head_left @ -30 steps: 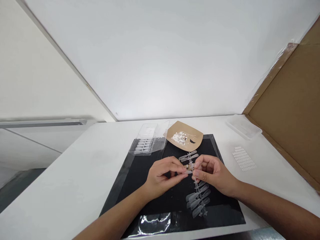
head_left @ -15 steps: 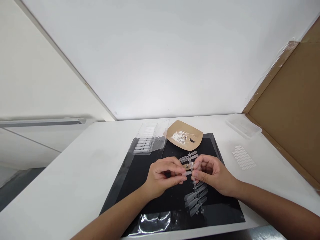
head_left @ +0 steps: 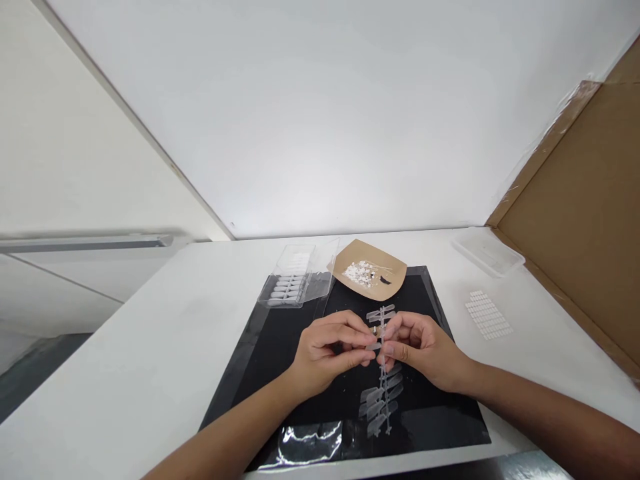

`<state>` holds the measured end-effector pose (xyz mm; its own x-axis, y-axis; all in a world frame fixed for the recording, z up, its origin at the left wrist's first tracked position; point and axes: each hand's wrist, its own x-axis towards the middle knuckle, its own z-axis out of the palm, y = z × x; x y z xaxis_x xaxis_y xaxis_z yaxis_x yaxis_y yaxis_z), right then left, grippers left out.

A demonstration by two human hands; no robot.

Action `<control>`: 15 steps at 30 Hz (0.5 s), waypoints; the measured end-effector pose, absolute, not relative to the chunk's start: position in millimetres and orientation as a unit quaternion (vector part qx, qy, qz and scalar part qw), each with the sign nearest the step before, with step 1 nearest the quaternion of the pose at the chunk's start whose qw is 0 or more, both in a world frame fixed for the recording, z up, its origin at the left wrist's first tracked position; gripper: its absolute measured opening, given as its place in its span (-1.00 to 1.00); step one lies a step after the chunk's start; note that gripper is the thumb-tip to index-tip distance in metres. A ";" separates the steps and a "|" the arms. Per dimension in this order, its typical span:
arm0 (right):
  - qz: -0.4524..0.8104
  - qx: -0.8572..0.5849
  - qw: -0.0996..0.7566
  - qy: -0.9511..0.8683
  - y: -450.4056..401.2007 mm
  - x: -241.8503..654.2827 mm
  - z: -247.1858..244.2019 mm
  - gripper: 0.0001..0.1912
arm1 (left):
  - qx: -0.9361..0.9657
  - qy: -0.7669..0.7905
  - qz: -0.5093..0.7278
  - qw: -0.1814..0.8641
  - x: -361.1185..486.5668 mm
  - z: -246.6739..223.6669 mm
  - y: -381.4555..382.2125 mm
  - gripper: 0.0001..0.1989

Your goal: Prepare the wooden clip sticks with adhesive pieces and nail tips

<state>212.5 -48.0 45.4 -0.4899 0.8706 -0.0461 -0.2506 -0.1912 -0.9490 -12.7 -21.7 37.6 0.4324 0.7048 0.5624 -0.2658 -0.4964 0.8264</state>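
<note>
The clear hinged case [head_left: 287,287] stands open at the mat's far left corner. The left hand [head_left: 334,350] pinches a clear nail tip [head_left: 373,346] between thumb and fingers above the black mat [head_left: 280,353]. Touching its side, the right hand [head_left: 417,347] pinches the clear sprue of tips [head_left: 384,387], which hangs toward the near edge.

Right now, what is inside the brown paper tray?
The brown paper tray holds a heap of small white pieces, some thin pale strands and a dark curved piece. Whatever lies beneath the heap is covered.
</note>
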 end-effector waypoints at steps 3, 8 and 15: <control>0.704 -0.310 0.398 -0.499 -48.1 212.1 44.9 -0.64 | 0.690 0.169 0.505 0.490 -12.3 37.4 -22.7 -0.63; 0.706 -0.304 0.396 -0.503 -48.6 213.2 44.7 -0.64 | 0.687 0.163 0.500 0.501 -12.0 37.7 -23.5 -0.62; 0.714 -0.301 0.391 -0.498 -46.7 213.0 41.5 -0.63 | 0.691 0.145 0.506 0.496 -11.6 39.3 -23.7 -0.63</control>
